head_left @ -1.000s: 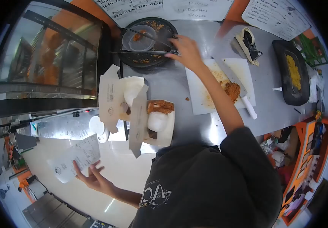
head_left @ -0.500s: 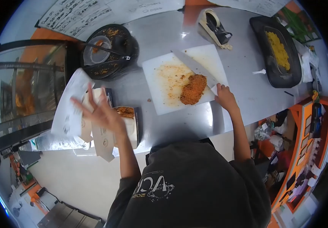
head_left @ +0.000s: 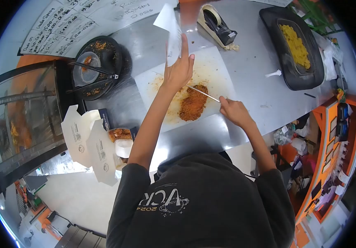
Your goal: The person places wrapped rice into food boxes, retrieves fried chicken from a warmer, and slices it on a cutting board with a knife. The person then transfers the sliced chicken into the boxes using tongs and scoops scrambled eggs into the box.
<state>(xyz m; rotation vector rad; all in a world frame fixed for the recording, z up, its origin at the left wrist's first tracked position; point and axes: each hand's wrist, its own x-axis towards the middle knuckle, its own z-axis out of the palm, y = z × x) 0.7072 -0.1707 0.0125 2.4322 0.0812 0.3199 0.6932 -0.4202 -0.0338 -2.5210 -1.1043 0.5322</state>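
Shirt print: on the dark shirt (head_left: 211,206), nearest the camera, pale lettering with "2024" below; the letters seem to be "VCR", upside down here.
Knife hand: the right hand (head_left: 235,111) is closed round the handle of a knife (head_left: 202,93), whose blade shows edge-on; that angle would suit a downward cut.
Breaded cutlet: the cutlet (head_left: 192,106) lies on the board under the blade; whether steel touches crust cannot be told.
Paper hand: the left hand (head_left: 178,75) holds white paper (head_left: 169,25) upright, apparently pinched between extended fingers, perhaps to keep it off the crumbs; no writing on it is legible.
Cutting board: the white board (head_left: 223,78) lies flat beneath the cutlet, probably to catch crumbs and spare the steel counter (head_left: 252,74).
Cartons: two open cartons (head_left: 100,153) stand left of the board, likely kept within easy reach; their logos and small print are unreadable.
Round tray: tongs (head_left: 103,70) lean across a plastic tub (head_left: 83,80) in the crumb-strewn black tray (head_left: 124,62).
Tape dispenser: the dispenser (head_left: 219,27) stands beyond the board; no brand readable.
Whiteboard: the board of notes (head_left: 54,33) carries handwritten hours, including "15.00-19.00".
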